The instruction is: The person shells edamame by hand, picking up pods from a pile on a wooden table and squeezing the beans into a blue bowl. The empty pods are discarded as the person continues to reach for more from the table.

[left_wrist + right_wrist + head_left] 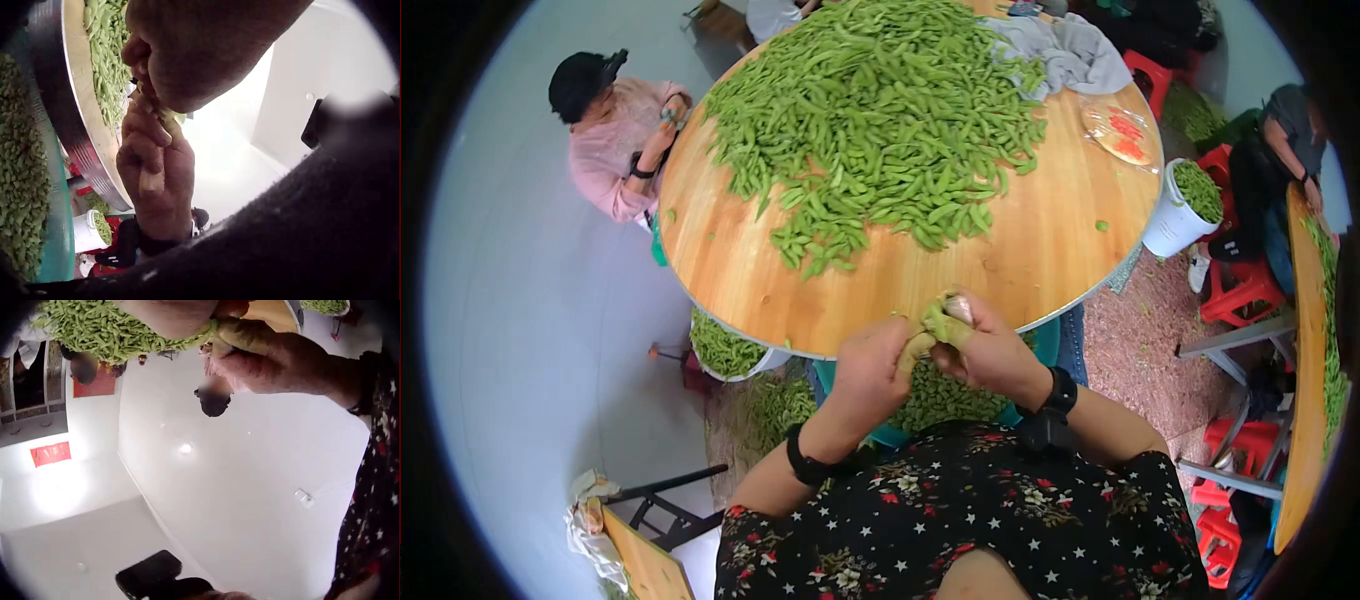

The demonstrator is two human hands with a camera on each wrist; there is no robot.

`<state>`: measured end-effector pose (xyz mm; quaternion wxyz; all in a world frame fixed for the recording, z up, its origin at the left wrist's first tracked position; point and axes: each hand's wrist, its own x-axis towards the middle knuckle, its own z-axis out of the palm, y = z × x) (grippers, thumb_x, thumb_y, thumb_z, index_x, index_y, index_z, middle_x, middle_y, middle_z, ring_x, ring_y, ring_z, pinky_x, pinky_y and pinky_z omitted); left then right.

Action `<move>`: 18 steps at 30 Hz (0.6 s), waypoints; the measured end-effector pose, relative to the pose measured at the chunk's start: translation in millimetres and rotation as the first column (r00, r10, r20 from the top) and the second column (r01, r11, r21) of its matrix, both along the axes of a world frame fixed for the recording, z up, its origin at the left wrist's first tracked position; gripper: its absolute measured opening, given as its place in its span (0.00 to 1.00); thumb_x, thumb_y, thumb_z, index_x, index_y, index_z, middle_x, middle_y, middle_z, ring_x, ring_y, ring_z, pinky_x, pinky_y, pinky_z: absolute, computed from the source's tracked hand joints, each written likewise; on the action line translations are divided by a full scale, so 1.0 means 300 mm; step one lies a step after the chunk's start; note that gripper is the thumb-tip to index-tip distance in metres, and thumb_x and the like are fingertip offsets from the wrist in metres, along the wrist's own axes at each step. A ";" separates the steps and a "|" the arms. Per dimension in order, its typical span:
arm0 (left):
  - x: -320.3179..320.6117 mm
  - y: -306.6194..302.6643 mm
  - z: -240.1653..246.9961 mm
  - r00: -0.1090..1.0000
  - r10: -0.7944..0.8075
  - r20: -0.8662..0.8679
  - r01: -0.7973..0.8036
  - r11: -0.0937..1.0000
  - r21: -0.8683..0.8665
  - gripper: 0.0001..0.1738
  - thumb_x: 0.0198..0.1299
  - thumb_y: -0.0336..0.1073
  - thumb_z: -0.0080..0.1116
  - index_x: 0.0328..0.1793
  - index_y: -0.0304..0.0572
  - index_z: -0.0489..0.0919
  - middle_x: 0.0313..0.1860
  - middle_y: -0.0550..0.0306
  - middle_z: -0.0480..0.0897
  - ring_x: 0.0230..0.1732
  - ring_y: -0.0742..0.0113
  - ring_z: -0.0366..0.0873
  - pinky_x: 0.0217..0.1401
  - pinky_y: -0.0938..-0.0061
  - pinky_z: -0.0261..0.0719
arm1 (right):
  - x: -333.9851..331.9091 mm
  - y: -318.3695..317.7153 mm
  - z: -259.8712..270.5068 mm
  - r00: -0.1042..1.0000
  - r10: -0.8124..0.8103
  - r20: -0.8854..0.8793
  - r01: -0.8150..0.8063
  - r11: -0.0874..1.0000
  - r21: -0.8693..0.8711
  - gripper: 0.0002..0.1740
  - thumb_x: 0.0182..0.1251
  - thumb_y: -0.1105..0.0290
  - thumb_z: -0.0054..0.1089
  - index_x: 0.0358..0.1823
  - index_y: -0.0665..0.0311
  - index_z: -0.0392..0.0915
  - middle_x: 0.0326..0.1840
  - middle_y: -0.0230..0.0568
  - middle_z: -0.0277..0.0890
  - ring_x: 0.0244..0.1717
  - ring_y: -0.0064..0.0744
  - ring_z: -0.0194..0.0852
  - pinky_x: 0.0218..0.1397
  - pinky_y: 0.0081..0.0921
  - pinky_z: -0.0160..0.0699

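Note:
My left hand [875, 365] and right hand [995, 350] meet fingertip to fingertip just over the near edge of the round wooden table [740, 290]. Yellowish covers wrap some fingers [916, 348] of both hands. Between the fingertips a bit of green pod [214, 327] shows in the right wrist view; both hands pinch it, and the curled fingers hide most of it. Below them a teal basin [60, 225] holds shelled green beans [22, 181]. A large heap of green soybean pods [870, 120] covers the far part of the table.
A white bucket [1168, 228] of pods stands at the right, beside red stools [1240, 295]. Another pod-filled container [725, 345] sits under the table's left edge. A grey cloth [1075, 60] and a bagged round item [1118, 135] lie on the table. A person [615, 150] sits at left.

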<state>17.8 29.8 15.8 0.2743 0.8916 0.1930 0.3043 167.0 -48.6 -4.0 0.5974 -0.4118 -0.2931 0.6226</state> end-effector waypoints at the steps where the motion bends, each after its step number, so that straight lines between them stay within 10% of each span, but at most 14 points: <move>1: -0.018 0.001 0.000 1.000 0.021 -0.004 -0.021 1.000 0.000 0.06 0.54 0.26 0.60 0.30 0.38 0.73 0.22 0.50 0.72 0.26 0.49 0.73 0.28 0.59 0.72 | -0.005 -0.005 -0.006 1.000 0.021 -0.004 -0.021 1.000 0.000 0.04 0.73 0.67 0.47 0.42 0.58 0.67 0.19 0.31 0.66 0.13 0.16 0.58 0.14 0.15 0.55; 4: -0.125 -0.012 0.041 0.994 0.097 -0.051 -0.102 0.989 -0.107 0.04 0.58 0.30 0.60 0.34 0.39 0.78 0.27 0.48 0.78 0.28 0.47 0.76 0.29 0.63 0.73 | 0.036 -0.031 0.030 0.968 0.192 0.159 -0.193 0.981 -0.012 0.04 0.71 0.70 0.50 0.40 0.61 0.71 0.26 0.33 0.72 0.17 0.17 0.64 0.18 0.17 0.61; 7: -0.439 0.050 0.066 0.840 0.542 -0.015 -0.538 0.829 -0.151 0.07 0.61 0.35 0.60 0.40 0.41 0.82 0.32 0.50 0.84 0.30 0.48 0.81 0.33 0.65 0.78 | 0.080 -0.064 0.032 0.768 0.359 0.530 -0.459 0.886 0.066 0.05 0.69 0.71 0.51 0.36 0.65 0.74 0.28 0.35 0.75 0.20 0.20 0.72 0.23 0.21 0.70; 10: -0.638 0.075 0.050 0.533 0.764 -0.364 -0.711 0.638 0.295 0.09 0.61 0.36 0.59 0.43 0.41 0.82 0.37 0.52 0.85 0.35 0.51 0.82 0.39 0.64 0.80 | 0.074 -0.037 -0.050 0.511 0.265 0.818 -0.691 0.693 0.208 0.07 0.68 0.70 0.54 0.36 0.66 0.76 0.29 0.36 0.76 0.26 0.26 0.78 0.31 0.25 0.76; 12: -0.695 0.064 0.011 0.262 0.724 -0.638 -0.556 0.654 0.513 0.12 0.60 0.37 0.60 0.48 0.41 0.81 0.46 0.49 0.83 0.43 0.48 0.80 0.46 0.62 0.79 | 0.051 -0.019 -0.104 0.544 0.205 0.814 -0.670 0.690 0.274 0.08 0.68 0.68 0.54 0.38 0.66 0.76 0.28 0.37 0.75 0.27 0.29 0.79 0.32 0.26 0.76; 14: -0.634 0.076 -0.029 0.649 0.655 -0.388 -0.588 0.755 0.291 0.18 0.56 0.31 0.61 0.55 0.40 0.79 0.51 0.44 0.80 0.50 0.45 0.77 0.52 0.60 0.77 | 0.037 -0.008 -0.069 0.576 0.136 0.806 -0.636 0.694 0.337 0.09 0.68 0.66 0.55 0.39 0.66 0.76 0.27 0.38 0.75 0.28 0.32 0.79 0.33 0.28 0.76; 15: -0.558 0.083 -0.024 0.768 0.579 -0.274 -0.558 0.815 0.158 0.20 0.55 0.29 0.62 0.56 0.40 0.78 0.50 0.42 0.79 0.50 0.44 0.77 0.53 0.60 0.76 | 0.033 -0.003 0.016 0.597 0.382 0.705 -0.604 0.793 0.082 0.10 0.68 0.66 0.55 0.39 0.66 0.76 0.26 0.37 0.74 0.27 0.31 0.78 0.33 0.28 0.75; 16: -0.492 0.090 -0.023 0.805 0.555 -0.210 -0.522 0.830 0.195 0.21 0.54 0.27 0.61 0.56 0.40 0.78 0.49 0.41 0.79 0.49 0.43 0.77 0.52 0.60 0.77 | 0.033 -0.001 0.066 0.626 0.575 0.527 -0.572 0.798 -0.191 0.11 0.69 0.65 0.55 0.40 0.66 0.76 0.25 0.37 0.73 0.26 0.31 0.76 0.32 0.28 0.74; 18: -0.389 0.111 -0.010 0.849 0.505 -0.156 -0.453 0.847 0.278 0.18 0.54 0.24 0.60 0.52 0.38 0.79 0.46 0.41 0.79 0.47 0.42 0.77 0.49 0.60 0.77 | 0.039 0.003 0.062 0.640 0.461 0.615 -0.484 0.863 -0.144 0.11 0.70 0.65 0.54 0.40 0.66 0.76 0.24 0.35 0.72 0.24 0.28 0.73 0.29 0.26 0.72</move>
